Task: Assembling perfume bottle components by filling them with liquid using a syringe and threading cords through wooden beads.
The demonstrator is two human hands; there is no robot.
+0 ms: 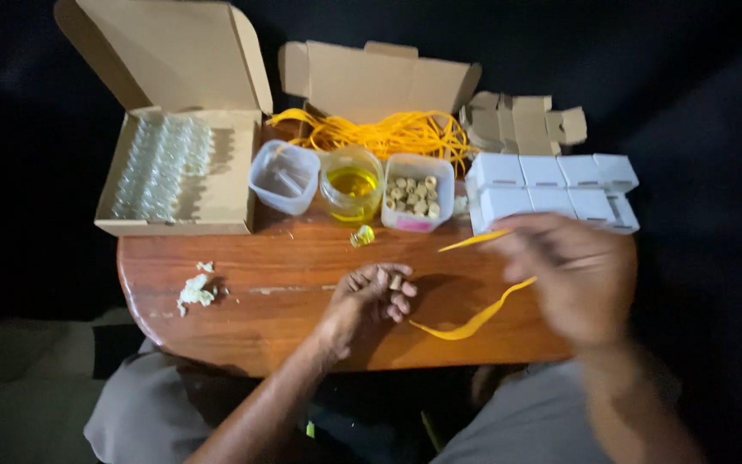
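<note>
**Yellow ribbon and small vial handled at the table's near edge**

On the near half of the oval reddish-brown wooden table (285,258), a small clear glass vial with a cork-coloured top (396,282) is pinched between the fingertips of the left hand (369,298), which is curled closed around it. Right of that hand, a thin yellow ribbon strip (474,320) is held by the right hand (570,277); the fingers appear closed on it, though the hand is blurred and the exact grip cannot be told. One end of the strip sticks out above the hand; the other curves down towards the table's near edge.

To be done well, the step seems to call for the vial to be kept upright and steady in the left fingertips, while the ribbon is kept taut and untwisted, clear of the open containers behind.

The vial looks tiny, transparent and stoppered; its contents cannot be made out.

Along the table's far edge stand a clear plastic tub (284,176), a round jar of yellow liquid (351,182) and a clear tub of small corks (416,192). At the far left corner, an open cardboard box of empty glass vials (165,167) is seen. A heap of yellow ribbon (388,133) lies behind the tubs, and small white cardboard boxes (551,193) are stacked at the far right. White crumpled scraps (196,292) lie near the left edge.
</note>
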